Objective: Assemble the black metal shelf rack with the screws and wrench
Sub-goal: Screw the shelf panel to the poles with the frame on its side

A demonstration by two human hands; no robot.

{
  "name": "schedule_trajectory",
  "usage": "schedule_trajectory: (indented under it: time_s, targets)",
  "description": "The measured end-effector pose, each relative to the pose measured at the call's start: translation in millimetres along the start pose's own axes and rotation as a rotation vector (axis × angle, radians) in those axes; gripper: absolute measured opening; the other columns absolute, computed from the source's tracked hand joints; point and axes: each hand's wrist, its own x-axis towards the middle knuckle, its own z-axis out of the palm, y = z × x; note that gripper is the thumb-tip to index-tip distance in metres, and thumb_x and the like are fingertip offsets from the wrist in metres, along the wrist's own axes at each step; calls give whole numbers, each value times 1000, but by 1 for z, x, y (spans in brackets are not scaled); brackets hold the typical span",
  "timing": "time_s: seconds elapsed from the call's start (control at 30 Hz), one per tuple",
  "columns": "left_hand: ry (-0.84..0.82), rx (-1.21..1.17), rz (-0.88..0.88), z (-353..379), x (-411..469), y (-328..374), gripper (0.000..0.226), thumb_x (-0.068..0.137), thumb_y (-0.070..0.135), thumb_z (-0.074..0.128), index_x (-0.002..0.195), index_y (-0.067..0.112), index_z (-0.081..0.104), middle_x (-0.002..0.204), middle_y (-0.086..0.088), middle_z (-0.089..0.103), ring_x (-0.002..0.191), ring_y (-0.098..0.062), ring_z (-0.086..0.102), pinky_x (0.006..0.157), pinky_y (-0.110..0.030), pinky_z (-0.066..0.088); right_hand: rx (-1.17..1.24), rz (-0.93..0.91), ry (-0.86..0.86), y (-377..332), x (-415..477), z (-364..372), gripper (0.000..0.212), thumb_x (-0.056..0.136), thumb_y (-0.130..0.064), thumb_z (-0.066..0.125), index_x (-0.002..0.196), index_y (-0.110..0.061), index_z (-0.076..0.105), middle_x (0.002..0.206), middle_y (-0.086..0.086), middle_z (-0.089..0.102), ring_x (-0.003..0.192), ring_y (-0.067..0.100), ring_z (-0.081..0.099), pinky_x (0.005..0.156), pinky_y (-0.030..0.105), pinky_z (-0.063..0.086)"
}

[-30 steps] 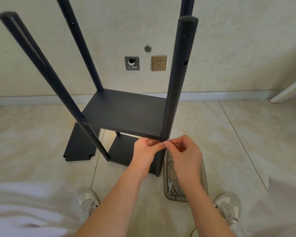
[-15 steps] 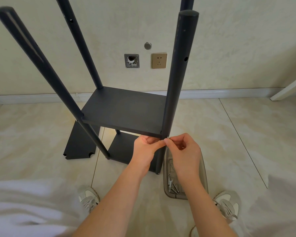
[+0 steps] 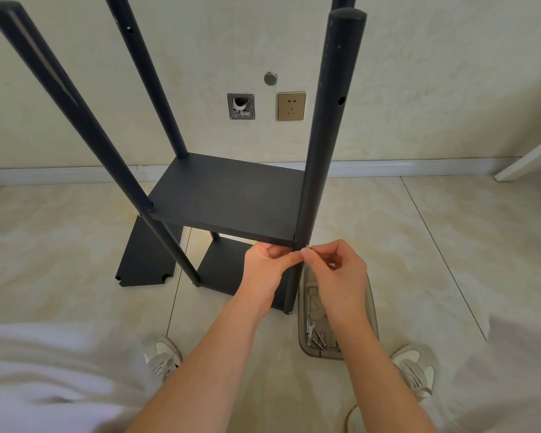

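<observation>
The black rack stands on the tiled floor with several round poles and two shelves fitted. Its upper shelf (image 3: 228,198) meets the near right pole (image 3: 320,170) at the corner where both hands work. My left hand (image 3: 264,265) grips under that shelf corner beside the pole. My right hand (image 3: 338,270) pinches a small silver screw (image 3: 307,246) against the pole at shelf height. A lower shelf (image 3: 224,268) sits near the floor, partly hidden by my left hand. No wrench can be told apart.
A loose black shelf panel (image 3: 146,260) lies on the floor at the left. A clear plastic tray (image 3: 306,342) with several screws (image 3: 316,337) rests under my right forearm. My two shoes (image 3: 161,354) flank it. The wall with a socket (image 3: 291,106) is behind.
The hands stay at the same shelf corner; the right fingers shifted slightly on the screw. The view moved a little.
</observation>
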Motion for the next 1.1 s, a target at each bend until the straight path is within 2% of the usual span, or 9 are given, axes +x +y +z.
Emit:
schedule_trajectory:
  time_s: [0.23, 0.5, 0.63, 0.8, 0.9, 1.1]
  targets:
    - [-17, -26, -10, 0, -1, 3, 24, 83, 14, 79, 107, 10, 73, 94, -1, 78, 92, -15, 74, 87, -28, 58, -6, -4, -90, -7, 4, -7, 10, 85, -24, 75, 85, -18, 68, 79, -6, 70, 75, 3, 63, 64, 9, 49]
    - [-25, -23, -7, 0, -2, 3, 26, 82, 15, 79, 107, 10, 73, 94, 0, 78, 92, -14, 74, 90, -30, 57, -91, -15, -99, -13, 3, -8, 12, 86, -29, 74, 88, -19, 67, 82, -5, 68, 78, 11, 60, 73, 24, 52]
    - [-18, -10, -3, 0, -2, 3, 22, 84, 15, 78, 105, 12, 74, 91, 3, 78, 90, -12, 74, 87, -27, 58, -128, -29, -100, -14, 2, -7, 12, 86, -29, 74, 88, -21, 65, 83, -8, 67, 77, 7, 60, 68, 18, 46]
    - [-1, 6, -9, 0, -2, 3, 21, 82, 14, 79, 103, 10, 74, 91, -1, 77, 90, -16, 74, 89, -32, 58, -121, -22, -198, -12, 7, -17, 10, 85, -25, 75, 93, -23, 69, 88, -9, 70, 84, 7, 65, 75, 22, 53]
    - [-9, 13, -4, 1, -2, 4, 20, 79, 15, 82, 97, 9, 75, 90, -7, 76, 89, -19, 74, 87, -33, 58, -134, -54, -252, -10, 11, -24, 8, 89, -19, 70, 95, -24, 72, 88, -9, 73, 88, 6, 66, 78, 22, 52]
    - [11, 11, -27, 2, -1, 3, 20, 81, 15, 81, 100, 12, 75, 91, -1, 77, 88, -16, 74, 85, -30, 59, -149, -73, -193, -6, 12, -24, 7, 89, -24, 70, 94, -25, 74, 96, -10, 68, 86, 5, 61, 68, 11, 45]
